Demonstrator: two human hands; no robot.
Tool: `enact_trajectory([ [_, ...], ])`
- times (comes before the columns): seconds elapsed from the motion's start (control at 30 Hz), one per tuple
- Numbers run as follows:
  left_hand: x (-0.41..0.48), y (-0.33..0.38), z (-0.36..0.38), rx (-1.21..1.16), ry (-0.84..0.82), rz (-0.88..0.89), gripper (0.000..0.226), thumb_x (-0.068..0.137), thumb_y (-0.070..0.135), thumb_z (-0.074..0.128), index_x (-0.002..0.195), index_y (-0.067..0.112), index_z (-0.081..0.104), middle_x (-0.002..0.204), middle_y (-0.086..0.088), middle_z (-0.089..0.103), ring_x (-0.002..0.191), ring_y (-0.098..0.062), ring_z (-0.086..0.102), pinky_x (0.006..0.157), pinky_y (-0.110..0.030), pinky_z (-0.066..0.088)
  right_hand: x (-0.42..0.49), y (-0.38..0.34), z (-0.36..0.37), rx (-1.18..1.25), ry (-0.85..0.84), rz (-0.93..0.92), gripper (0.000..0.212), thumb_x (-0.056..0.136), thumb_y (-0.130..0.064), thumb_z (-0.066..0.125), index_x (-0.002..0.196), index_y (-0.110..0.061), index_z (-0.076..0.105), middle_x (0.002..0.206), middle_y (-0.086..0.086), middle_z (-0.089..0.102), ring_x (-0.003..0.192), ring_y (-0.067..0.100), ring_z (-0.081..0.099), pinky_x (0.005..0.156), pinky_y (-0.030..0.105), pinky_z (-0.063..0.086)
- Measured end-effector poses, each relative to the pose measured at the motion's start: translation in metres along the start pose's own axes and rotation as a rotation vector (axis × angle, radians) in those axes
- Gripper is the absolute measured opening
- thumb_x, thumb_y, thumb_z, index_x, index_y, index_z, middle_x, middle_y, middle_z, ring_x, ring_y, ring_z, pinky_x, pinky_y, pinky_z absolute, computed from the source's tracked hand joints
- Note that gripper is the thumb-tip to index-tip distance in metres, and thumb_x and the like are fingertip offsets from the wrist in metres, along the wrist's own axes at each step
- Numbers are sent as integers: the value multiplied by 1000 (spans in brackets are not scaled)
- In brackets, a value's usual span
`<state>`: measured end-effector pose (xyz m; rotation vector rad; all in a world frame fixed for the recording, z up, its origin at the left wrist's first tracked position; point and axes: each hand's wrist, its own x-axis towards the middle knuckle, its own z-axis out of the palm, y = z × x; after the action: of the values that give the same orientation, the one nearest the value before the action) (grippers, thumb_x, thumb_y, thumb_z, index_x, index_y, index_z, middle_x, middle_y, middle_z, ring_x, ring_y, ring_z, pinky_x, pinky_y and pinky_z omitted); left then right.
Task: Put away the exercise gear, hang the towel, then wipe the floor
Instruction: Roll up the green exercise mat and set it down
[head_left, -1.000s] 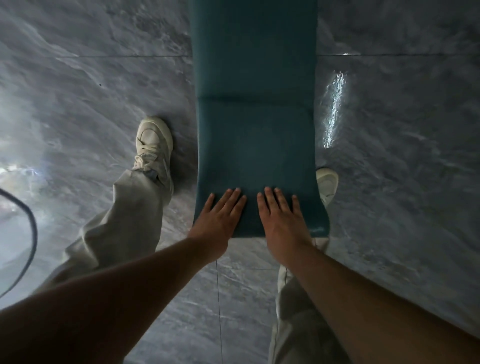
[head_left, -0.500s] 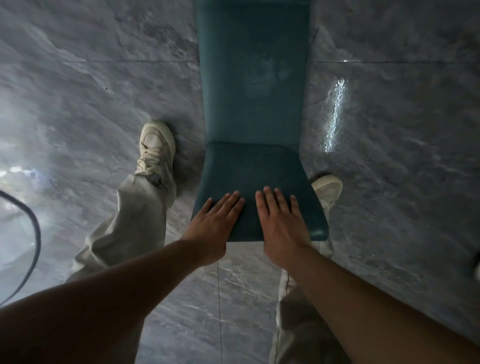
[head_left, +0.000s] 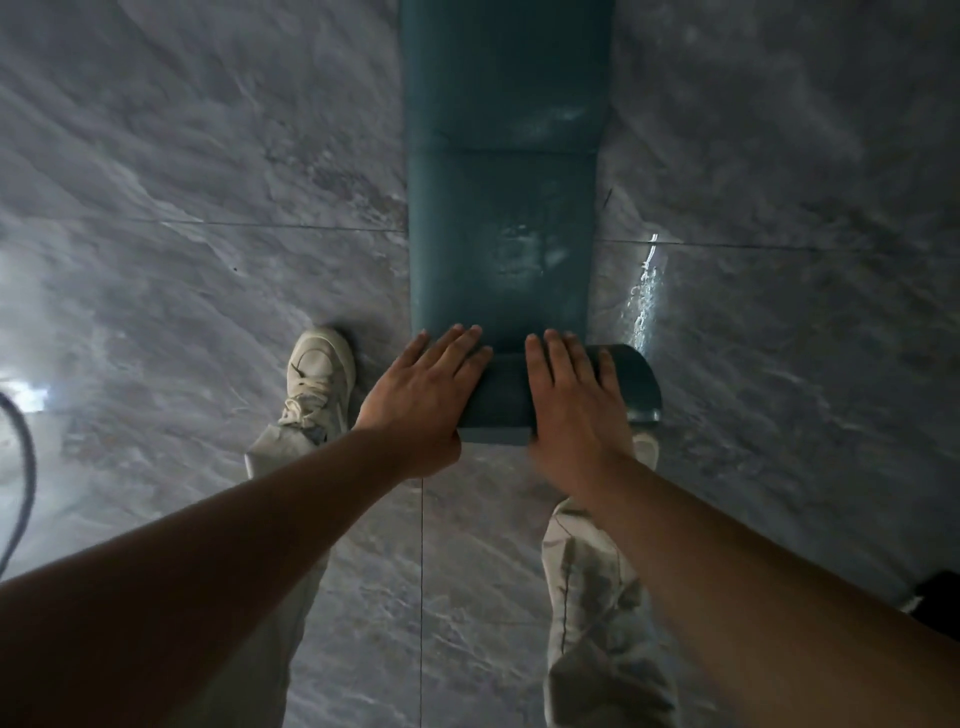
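The left grip (head_left: 421, 395) and right grip (head_left: 571, 405) lie flat and released, fingers straight, pressing on the roll (head_left: 501, 402) at the near end of the mat (head_left: 501, 249), which stretches ahead of them along the floor (head_left: 208, 208). Push both palms forward evenly. The roll's right end juts past the mat's edge, so I'd square it to stop it telescoping.

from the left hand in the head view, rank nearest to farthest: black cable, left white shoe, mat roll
1. Mat roll: touching, right under the left hand.
2. White shoe: just to the left of the hand.
3. Black cable: at the far left edge of the view.
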<state>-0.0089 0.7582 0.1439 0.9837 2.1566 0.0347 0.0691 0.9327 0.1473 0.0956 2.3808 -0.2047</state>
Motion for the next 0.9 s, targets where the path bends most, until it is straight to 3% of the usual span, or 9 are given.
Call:
enact_trajectory([
  [0.2,34,-21,-25,124,25,-55,94,79,29,64,156,12,14,165,-13,7,153,-29,1,123,-50,5,39,2,-29,-22,-6,93,102,78,-30,67,156,-9,4,160,13,21,148,30,18,120,52,14],
  [0.43,59,-51,-49,87,35,-93,72,100,17,39,158,10,-4,166,-10,6,154,-27,3,123,-49,0,78,-6,-76,-26,-34,167,91,87,-36,59,156,-11,5,161,12,21,149,28,16,120,52,15],
  [0.57,85,-61,-57,70,28,-133,73,99,16,37,158,14,-4,166,-9,6,154,-27,4,123,-50,4,107,-5,-81,30,-80,185,88,90,-37,56,157,-12,4,163,15,11,151,31,8,121,52,11],
  [0.67,106,-66,-58,106,36,-196,68,95,16,22,159,15,-2,166,-10,6,154,-28,4,122,-52,5,132,11,-74,64,-105,156,88,91,-35,55,157,-13,1,164,16,5,151,32,4,121,53,11],
  [0.9,139,-65,-65,90,-43,-369,75,89,13,16,158,18,-13,166,-6,-14,153,-23,-12,123,-50,1,160,56,-74,20,-126,38,91,91,-36,55,157,-12,-3,165,13,0,151,32,2,120,54,13],
])
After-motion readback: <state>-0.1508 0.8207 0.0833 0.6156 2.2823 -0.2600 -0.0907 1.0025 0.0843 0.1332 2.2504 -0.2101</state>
